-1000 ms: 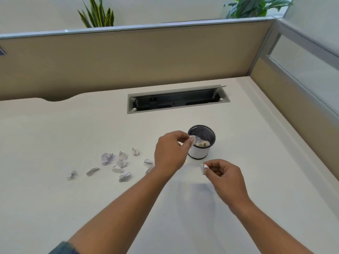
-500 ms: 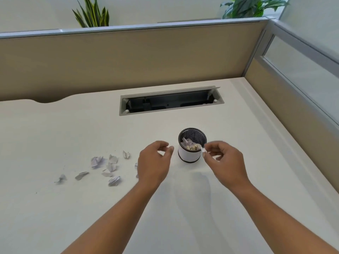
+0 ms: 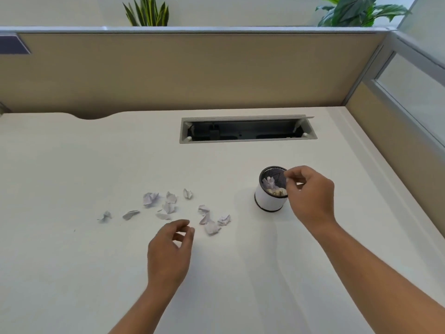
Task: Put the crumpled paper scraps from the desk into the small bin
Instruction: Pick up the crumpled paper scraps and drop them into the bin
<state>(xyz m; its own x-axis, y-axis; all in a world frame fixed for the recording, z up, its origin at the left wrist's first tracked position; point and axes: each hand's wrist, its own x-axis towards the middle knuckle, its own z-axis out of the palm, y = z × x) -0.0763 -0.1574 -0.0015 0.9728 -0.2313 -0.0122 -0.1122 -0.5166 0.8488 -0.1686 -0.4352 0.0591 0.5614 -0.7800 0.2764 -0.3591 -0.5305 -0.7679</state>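
Note:
Several crumpled pale paper scraps (image 3: 150, 198) lie scattered on the white desk (image 3: 72, 165), left of centre, the nearest ones (image 3: 212, 228) just right of my left hand. My left hand (image 3: 171, 249) hovers low over the desk in front of them, fingers apart and holding nothing. The small bin (image 3: 268, 201), a white cup with a black mesh inside, stands to the right with scraps in it. My right hand (image 3: 310, 191) is at the bin's right rim, fingertips pinched over the opening. I cannot tell whether a scrap is between them.
A long open cable slot (image 3: 248, 130) is cut into the desk behind the bin. Beige partition walls (image 3: 192, 73) close the desk at the back and right, with two plants (image 3: 147, 13) above them.
My left hand has drawn back from the bin, leftward to the scraps, empty. My right hand has moved its scrap from the bin's side to over the rim. The camera view shifted.

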